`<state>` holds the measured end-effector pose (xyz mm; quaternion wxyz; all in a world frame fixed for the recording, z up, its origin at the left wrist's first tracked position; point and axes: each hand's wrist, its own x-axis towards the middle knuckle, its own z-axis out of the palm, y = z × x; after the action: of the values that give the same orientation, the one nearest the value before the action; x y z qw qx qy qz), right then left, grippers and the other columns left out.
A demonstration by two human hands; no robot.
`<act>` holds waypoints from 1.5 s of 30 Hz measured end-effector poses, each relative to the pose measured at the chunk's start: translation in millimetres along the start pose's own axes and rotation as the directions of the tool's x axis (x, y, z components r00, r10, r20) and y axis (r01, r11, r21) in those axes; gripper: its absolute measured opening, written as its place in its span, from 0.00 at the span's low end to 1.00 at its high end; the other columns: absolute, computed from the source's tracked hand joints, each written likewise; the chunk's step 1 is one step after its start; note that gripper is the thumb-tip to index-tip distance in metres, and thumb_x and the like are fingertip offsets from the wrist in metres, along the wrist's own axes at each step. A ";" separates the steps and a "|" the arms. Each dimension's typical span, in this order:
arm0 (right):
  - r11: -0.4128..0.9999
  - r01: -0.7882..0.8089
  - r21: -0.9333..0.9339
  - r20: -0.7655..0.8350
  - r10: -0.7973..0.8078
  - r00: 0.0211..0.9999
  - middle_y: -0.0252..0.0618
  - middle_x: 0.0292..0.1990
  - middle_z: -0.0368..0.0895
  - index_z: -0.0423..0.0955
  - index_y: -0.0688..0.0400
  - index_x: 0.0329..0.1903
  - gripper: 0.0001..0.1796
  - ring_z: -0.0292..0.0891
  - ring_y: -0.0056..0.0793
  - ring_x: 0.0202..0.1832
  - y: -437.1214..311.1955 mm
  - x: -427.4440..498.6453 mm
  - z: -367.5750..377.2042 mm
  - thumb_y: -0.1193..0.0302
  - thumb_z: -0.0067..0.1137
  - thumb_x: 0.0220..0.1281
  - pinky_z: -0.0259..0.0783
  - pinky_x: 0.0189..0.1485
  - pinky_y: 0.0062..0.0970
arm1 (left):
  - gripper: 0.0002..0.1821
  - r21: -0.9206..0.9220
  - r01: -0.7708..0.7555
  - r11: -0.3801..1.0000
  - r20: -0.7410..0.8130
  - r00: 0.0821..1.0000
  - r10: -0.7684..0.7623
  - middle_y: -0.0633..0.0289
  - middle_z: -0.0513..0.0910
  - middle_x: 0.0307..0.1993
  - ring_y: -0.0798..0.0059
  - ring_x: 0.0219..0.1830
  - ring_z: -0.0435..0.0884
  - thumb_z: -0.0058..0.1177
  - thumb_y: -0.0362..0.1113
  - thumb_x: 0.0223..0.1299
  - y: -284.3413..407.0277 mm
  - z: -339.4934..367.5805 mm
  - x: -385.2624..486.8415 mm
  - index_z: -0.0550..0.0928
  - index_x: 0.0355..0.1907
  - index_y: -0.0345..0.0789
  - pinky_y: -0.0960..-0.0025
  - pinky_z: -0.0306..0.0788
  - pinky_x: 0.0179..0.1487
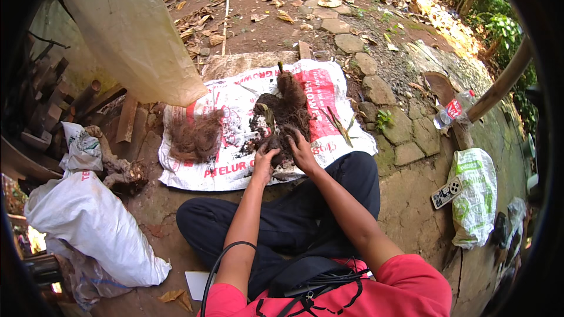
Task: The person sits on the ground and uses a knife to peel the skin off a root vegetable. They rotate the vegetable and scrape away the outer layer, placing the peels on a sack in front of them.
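Note:
A small plant with a dark, soil-caked base (275, 142) and a short green-brown shoot (268, 116) is in my left hand (265, 158), fingers wrapped round the base. My right hand (302, 152) is just to its right, fingers curled and dirty, against dark fibrous matter; whether it grips any is hard to tell. Beyond my hands, dark soil (269, 105) is heaped on a printed white woven sack (238, 90). A brown fibrous husk (291, 90) with a green shoot stands at the heap's far side. Loose brown fibre (198, 136) lies at left, and cut leaf strips (338, 125) at right.
A filled white sack (92, 224) and a gnarled wood stump (121, 169) are at left, under a hanging tarp (132, 31). On the right are a plastic bottle (454, 109), a wooden pole (500, 81), a remote control (446, 193) and a green-printed white sack (473, 198).

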<state>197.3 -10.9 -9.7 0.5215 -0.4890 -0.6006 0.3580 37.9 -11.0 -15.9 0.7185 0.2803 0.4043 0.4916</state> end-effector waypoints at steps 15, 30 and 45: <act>0.939 -0.167 0.300 0.131 0.133 0.982 0.48 0.73 0.62 0.53 0.57 0.77 0.32 0.59 0.41 0.73 4.5 -0.3 6.9 0.69 0.43 0.74 0.57 0.74 0.35 | 0.22 -0.063 0.035 0.997 0.084 0.996 -0.030 0.59 0.80 0.52 0.68 0.50 0.83 0.52 0.28 0.63 -0.5 9.3 -9.7 0.73 0.61 0.38 0.65 0.80 0.55; 0.742 -0.110 -0.661 0.053 0.193 0.980 0.56 0.40 0.83 0.80 0.64 0.41 0.10 0.80 0.55 0.47 51.0 -17.7 -2.2 0.77 0.54 0.57 0.77 0.50 0.48 | 0.29 0.262 -0.010 0.965 -0.295 0.951 0.090 0.59 0.81 0.50 0.72 0.49 0.81 0.55 0.54 0.71 -11.8 -22.9 20.6 0.75 0.60 0.31 0.68 0.76 0.51; 0.728 0.157 -0.668 0.359 0.131 0.924 0.51 0.43 0.77 0.79 0.63 0.38 0.07 0.77 0.53 0.49 45.8 -26.8 12.6 0.77 0.53 0.59 0.76 0.49 0.46 | 0.35 0.212 -0.109 0.971 -0.309 0.935 0.173 0.53 0.75 0.64 0.65 0.63 0.73 0.53 0.52 0.72 -15.9 -26.6 26.2 0.67 0.70 0.28 0.64 0.65 0.67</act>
<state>194.1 -23.5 -62.6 0.1792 -0.5630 -0.7829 0.1951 27.7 7.9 -50.4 0.5744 0.2917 0.5413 0.5403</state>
